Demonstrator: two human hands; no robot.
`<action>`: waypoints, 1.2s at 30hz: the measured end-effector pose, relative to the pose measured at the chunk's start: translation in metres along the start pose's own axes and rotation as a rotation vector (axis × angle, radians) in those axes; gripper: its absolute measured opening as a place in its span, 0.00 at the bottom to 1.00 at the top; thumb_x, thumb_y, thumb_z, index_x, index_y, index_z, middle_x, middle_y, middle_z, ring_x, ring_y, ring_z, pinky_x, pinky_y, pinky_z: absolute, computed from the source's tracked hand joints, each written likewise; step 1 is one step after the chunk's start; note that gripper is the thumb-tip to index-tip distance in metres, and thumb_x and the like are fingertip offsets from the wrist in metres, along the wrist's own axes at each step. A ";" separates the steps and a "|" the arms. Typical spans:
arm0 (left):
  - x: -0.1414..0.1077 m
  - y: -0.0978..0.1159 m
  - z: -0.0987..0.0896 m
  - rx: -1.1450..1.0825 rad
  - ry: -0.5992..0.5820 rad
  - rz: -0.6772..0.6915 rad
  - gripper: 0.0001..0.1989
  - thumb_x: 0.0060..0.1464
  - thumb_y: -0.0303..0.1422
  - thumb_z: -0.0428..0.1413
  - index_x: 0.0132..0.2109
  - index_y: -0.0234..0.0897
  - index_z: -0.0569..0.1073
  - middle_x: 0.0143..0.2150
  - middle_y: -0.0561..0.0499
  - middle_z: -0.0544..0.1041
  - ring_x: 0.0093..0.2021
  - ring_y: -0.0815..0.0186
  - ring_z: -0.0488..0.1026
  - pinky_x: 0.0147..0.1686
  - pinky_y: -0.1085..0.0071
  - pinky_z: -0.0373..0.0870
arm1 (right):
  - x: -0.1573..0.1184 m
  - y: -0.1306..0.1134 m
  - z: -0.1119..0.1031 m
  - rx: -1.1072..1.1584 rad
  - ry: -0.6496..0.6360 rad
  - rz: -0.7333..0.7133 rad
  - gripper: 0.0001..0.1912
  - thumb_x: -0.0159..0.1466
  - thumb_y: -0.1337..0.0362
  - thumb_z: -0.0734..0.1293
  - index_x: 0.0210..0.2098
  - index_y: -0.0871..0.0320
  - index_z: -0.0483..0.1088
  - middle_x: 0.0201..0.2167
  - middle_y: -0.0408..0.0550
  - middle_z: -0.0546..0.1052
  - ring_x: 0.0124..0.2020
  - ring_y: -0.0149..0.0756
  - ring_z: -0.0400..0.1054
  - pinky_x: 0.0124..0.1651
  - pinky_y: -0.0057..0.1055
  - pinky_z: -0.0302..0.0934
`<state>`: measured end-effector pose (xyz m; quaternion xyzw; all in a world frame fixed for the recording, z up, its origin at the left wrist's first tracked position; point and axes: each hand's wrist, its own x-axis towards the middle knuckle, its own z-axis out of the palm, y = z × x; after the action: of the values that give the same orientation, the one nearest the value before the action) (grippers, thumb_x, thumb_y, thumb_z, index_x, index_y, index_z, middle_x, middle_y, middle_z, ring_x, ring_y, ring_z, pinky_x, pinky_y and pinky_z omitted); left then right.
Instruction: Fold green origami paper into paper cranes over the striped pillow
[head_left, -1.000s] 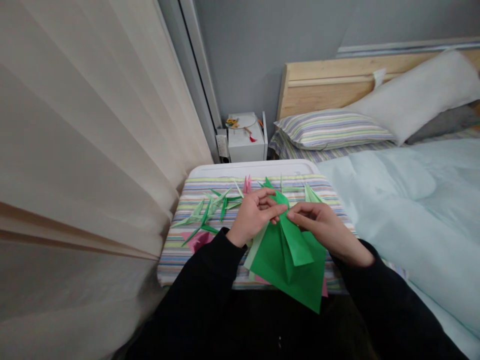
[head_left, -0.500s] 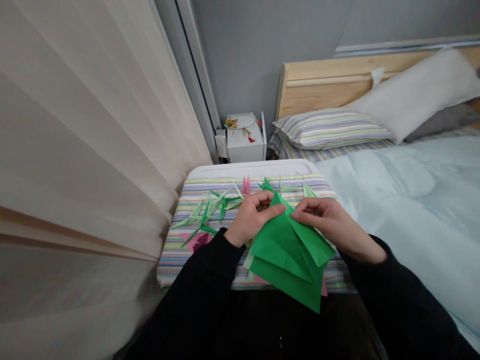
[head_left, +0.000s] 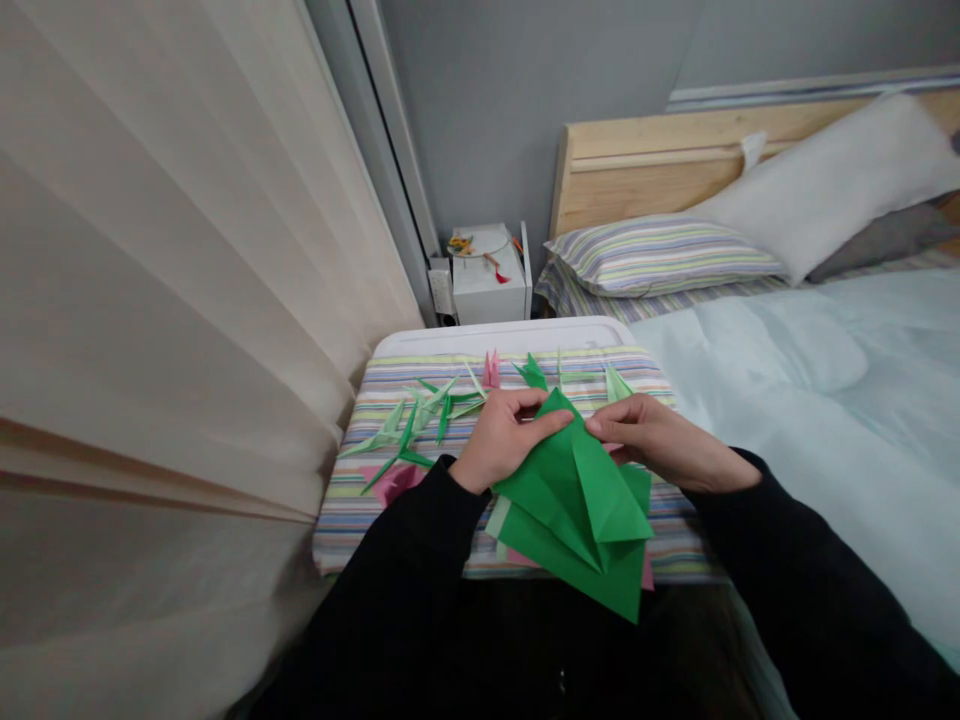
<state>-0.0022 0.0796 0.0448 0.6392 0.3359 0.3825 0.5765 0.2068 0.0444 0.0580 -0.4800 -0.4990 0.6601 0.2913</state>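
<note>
A partly folded sheet of green origami paper (head_left: 570,500) lies tilted above the striped cloth, its near corner past the table's front edge. My left hand (head_left: 510,430) pinches its top corner, thumb on the upper face. At the right edge near the top, the thumb and fingers of my right hand (head_left: 652,435) close on the paper's folded flap. Under the green paper, edges of pale green and pink paper show. Folded green paper cranes (head_left: 431,405) lie left of my left hand, with a pink folded piece (head_left: 394,482) by my left sleeve.
The small white table (head_left: 495,338) bears a striped cloth (head_left: 352,520). More folded pieces, one pink (head_left: 491,370) and one green (head_left: 532,372), lie along its far side. A curtain (head_left: 225,300) hangs at left, a bed (head_left: 787,370) stands at right, and a white nightstand (head_left: 480,295) is behind.
The right-hand flap of the green paper has swung inward and lies flatter toward the middle crease. My right hand has shifted slightly, while my left keeps its hold at the top corner.
</note>
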 end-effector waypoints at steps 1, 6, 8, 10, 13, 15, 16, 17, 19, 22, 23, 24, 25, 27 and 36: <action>0.000 0.000 0.000 0.018 -0.002 0.002 0.19 0.52 0.43 0.66 0.26 0.34 0.71 0.23 0.58 0.63 0.25 0.72 0.57 0.28 0.72 0.55 | 0.001 0.001 -0.001 0.018 -0.006 0.013 0.20 0.54 0.49 0.78 0.25 0.60 0.76 0.24 0.41 0.69 0.27 0.29 0.61 0.32 0.29 0.59; 0.001 -0.004 -0.001 0.105 -0.001 -0.020 0.21 0.54 0.42 0.65 0.24 0.35 0.66 0.23 0.58 0.58 0.26 0.72 0.53 0.28 0.71 0.48 | 0.005 -0.001 0.000 -0.004 0.072 0.042 0.16 0.49 0.54 0.80 0.23 0.60 0.76 0.22 0.40 0.70 0.25 0.27 0.62 0.29 0.27 0.57; 0.002 -0.006 -0.002 0.127 0.001 -0.030 0.22 0.54 0.42 0.64 0.23 0.35 0.64 0.23 0.59 0.56 0.26 0.72 0.52 0.28 0.70 0.47 | 0.005 -0.002 0.000 -0.063 0.109 0.040 0.16 0.50 0.54 0.79 0.24 0.60 0.77 0.20 0.40 0.71 0.24 0.28 0.63 0.28 0.28 0.55; 0.002 -0.007 -0.002 0.143 0.000 -0.037 0.23 0.54 0.42 0.64 0.22 0.36 0.63 0.23 0.59 0.55 0.26 0.72 0.50 0.28 0.70 0.46 | 0.006 -0.001 0.001 -0.123 0.132 0.013 0.15 0.52 0.54 0.78 0.24 0.60 0.76 0.19 0.41 0.71 0.23 0.28 0.63 0.28 0.28 0.55; 0.003 -0.007 -0.002 0.161 -0.011 -0.045 0.24 0.53 0.44 0.64 0.22 0.37 0.61 0.23 0.59 0.54 0.26 0.72 0.49 0.28 0.70 0.46 | 0.007 0.001 0.003 -0.221 0.159 -0.060 0.14 0.54 0.55 0.75 0.22 0.60 0.75 0.18 0.41 0.71 0.22 0.29 0.63 0.29 0.29 0.55; 0.005 -0.008 -0.002 0.203 -0.019 -0.036 0.27 0.51 0.47 0.65 0.21 0.37 0.59 0.23 0.59 0.52 0.26 0.71 0.49 0.28 0.69 0.45 | 0.007 0.002 0.005 -0.307 0.198 -0.112 0.14 0.55 0.56 0.73 0.20 0.59 0.74 0.17 0.42 0.71 0.23 0.31 0.63 0.29 0.30 0.55; 0.005 -0.008 -0.002 0.226 -0.020 -0.030 0.28 0.49 0.48 0.66 0.21 0.37 0.58 0.23 0.59 0.51 0.26 0.71 0.49 0.28 0.69 0.44 | 0.007 0.002 0.006 -0.353 0.223 -0.140 0.13 0.56 0.57 0.73 0.20 0.58 0.74 0.18 0.42 0.72 0.24 0.32 0.64 0.30 0.31 0.56; 0.005 -0.009 -0.003 0.242 -0.021 -0.026 0.29 0.48 0.49 0.67 0.21 0.38 0.57 0.23 0.59 0.51 0.27 0.71 0.49 0.28 0.69 0.44 | 0.008 0.002 0.007 -0.391 0.246 -0.167 0.13 0.56 0.57 0.72 0.20 0.58 0.74 0.19 0.43 0.72 0.25 0.33 0.64 0.31 0.32 0.56; 0.006 -0.012 -0.003 0.236 -0.013 -0.037 0.29 0.48 0.50 0.66 0.21 0.38 0.58 0.23 0.58 0.51 0.27 0.71 0.50 0.28 0.69 0.44 | 0.008 0.002 0.007 -0.427 0.249 -0.206 0.13 0.58 0.57 0.71 0.22 0.58 0.74 0.20 0.44 0.73 0.26 0.34 0.65 0.32 0.33 0.57; 0.006 -0.015 -0.004 0.169 0.038 -0.076 0.27 0.49 0.48 0.66 0.21 0.37 0.60 0.22 0.58 0.53 0.26 0.71 0.51 0.28 0.70 0.44 | 0.010 0.004 0.004 -0.418 0.116 -0.193 0.19 0.60 0.51 0.71 0.20 0.57 0.70 0.17 0.40 0.67 0.22 0.30 0.57 0.28 0.31 0.50; 0.006 -0.015 -0.004 0.150 0.064 -0.085 0.27 0.48 0.48 0.66 0.21 0.37 0.61 0.22 0.58 0.54 0.26 0.71 0.51 0.28 0.70 0.44 | 0.011 0.005 0.002 -0.411 0.068 -0.173 0.21 0.60 0.50 0.71 0.19 0.57 0.68 0.16 0.38 0.63 0.21 0.29 0.54 0.26 0.30 0.47; 0.006 -0.015 -0.004 0.137 0.086 -0.093 0.26 0.47 0.47 0.67 0.21 0.37 0.61 0.22 0.58 0.54 0.26 0.71 0.51 0.28 0.70 0.44 | 0.012 0.006 0.001 -0.404 0.034 -0.151 0.23 0.60 0.49 0.71 0.18 0.57 0.66 0.16 0.37 0.60 0.21 0.27 0.51 0.26 0.30 0.44; 0.006 -0.015 -0.003 0.126 0.103 -0.101 0.27 0.46 0.47 0.67 0.21 0.37 0.61 0.22 0.58 0.54 0.25 0.72 0.51 0.28 0.70 0.44 | 0.013 0.008 -0.001 -0.394 0.015 -0.126 0.24 0.59 0.49 0.71 0.17 0.57 0.64 0.16 0.36 0.58 0.21 0.26 0.49 0.25 0.30 0.42; 0.005 -0.014 -0.003 0.111 0.111 -0.120 0.27 0.45 0.47 0.68 0.21 0.37 0.60 0.21 0.59 0.52 0.25 0.72 0.50 0.27 0.71 0.43 | 0.015 0.010 -0.002 -0.362 0.008 -0.076 0.24 0.58 0.49 0.72 0.18 0.57 0.64 0.16 0.35 0.57 0.21 0.25 0.48 0.25 0.30 0.40; 0.005 -0.016 -0.003 0.043 0.115 -0.179 0.30 0.50 0.49 0.65 0.20 0.38 0.56 0.19 0.60 0.52 0.22 0.74 0.49 0.24 0.70 0.43 | 0.019 0.014 -0.001 -0.330 0.021 -0.011 0.26 0.52 0.46 0.76 0.16 0.57 0.64 0.15 0.35 0.57 0.19 0.25 0.48 0.23 0.29 0.39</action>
<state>-0.0023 0.0869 0.0292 0.5961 0.4322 0.3581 0.5741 0.2015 0.0569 0.0384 -0.5255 -0.6001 0.5626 0.2171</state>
